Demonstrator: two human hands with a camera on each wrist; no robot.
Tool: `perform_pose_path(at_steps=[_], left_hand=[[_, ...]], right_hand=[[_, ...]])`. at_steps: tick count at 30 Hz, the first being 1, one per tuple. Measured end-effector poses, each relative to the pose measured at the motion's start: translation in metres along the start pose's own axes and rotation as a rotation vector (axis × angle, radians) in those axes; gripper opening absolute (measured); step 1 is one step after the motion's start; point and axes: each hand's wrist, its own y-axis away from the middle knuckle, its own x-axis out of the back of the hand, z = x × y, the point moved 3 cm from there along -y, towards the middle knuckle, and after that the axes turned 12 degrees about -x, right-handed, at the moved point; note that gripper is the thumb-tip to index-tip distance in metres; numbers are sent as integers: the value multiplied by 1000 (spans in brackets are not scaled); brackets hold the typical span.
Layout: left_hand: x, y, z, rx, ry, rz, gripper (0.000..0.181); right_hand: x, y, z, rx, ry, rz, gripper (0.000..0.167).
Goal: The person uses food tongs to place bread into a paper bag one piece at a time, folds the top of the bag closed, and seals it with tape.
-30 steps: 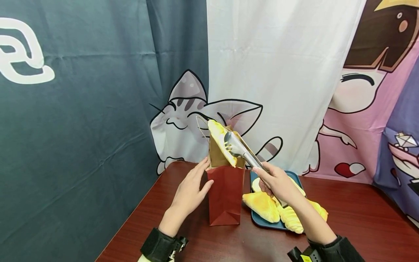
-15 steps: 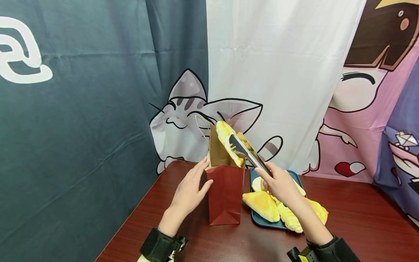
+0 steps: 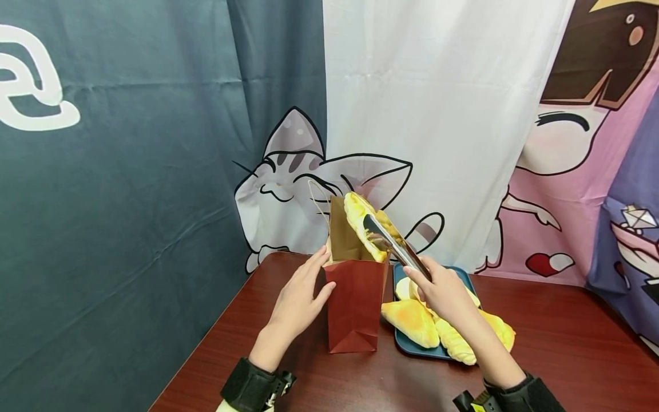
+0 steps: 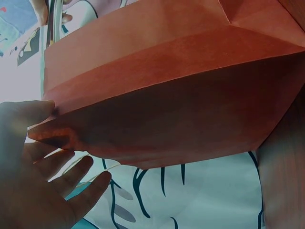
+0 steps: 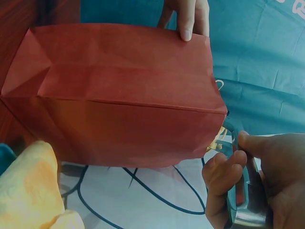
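Note:
An upright red paper bag (image 3: 354,309) stands with its brown inside showing at the top. At its left side is my left hand (image 3: 296,303), fingers nearly straight and spread; the left wrist view shows the thumb of that hand (image 4: 52,176) against the bag (image 4: 167,95). My right hand (image 3: 448,292) grips metal tongs (image 3: 404,254), whose head is against a long yellow bread (image 3: 362,226) slanting over the bag's mouth, near its right edge. The right wrist view has curled fingers of this hand (image 5: 271,176) round the tongs (image 5: 250,212).
Right of the bag, a blue tray (image 3: 422,350) holds several breads, among them a triangular one (image 3: 413,323). A thin handle loop (image 3: 316,200) rises from the bag's left side. Printed curtains (image 3: 437,114) hang behind the brown table (image 3: 556,332).
The tongs and the long bread have shifted to the right over the bag's mouth, together with my right hand. My left hand has stayed beside the bag.

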Motion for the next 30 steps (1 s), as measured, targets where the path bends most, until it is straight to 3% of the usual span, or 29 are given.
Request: perform_pose_path(at_steps=[30], left_hand=[[1, 0, 1, 1, -8, -10, 58]], right_hand=[[-2, 2, 4, -24, 7, -2, 46]])
